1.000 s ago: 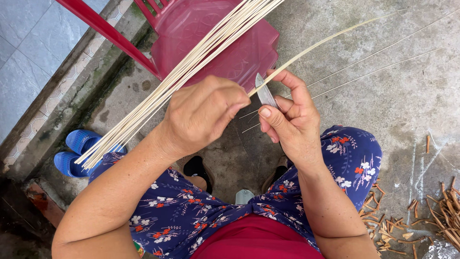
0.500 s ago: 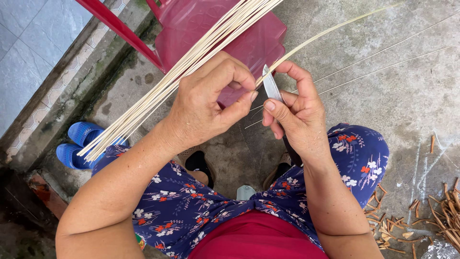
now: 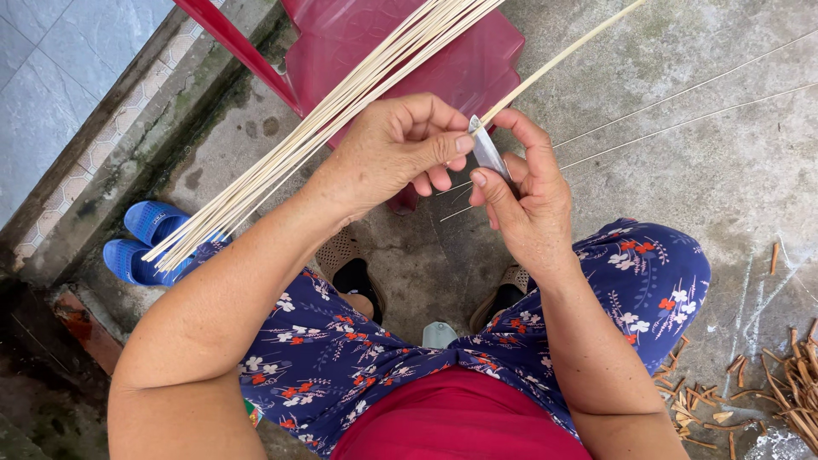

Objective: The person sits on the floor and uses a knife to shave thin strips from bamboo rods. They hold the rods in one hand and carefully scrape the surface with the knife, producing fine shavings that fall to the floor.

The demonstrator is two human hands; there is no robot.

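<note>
Head view: one thin bamboo strip [image 3: 562, 58] meets one small knife blade [image 3: 488, 152], pinched in the right hand [image 3: 527, 200]. Left hand [image 3: 400, 153] closes fingertips on the strip beside a bundle of pale strips [image 3: 341, 102], too many to count. Two blue sandals [image 3: 141, 238] sit nearby.

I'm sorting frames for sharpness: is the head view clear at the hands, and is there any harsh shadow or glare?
Head view: soft, even daylight with no hard shadows; left hand, right hand and the small blade are in sharp focus; only a mild sheen shows on the blade; the pale strips run out of frame at the top; the concrete floor is evenly lit.
</note>
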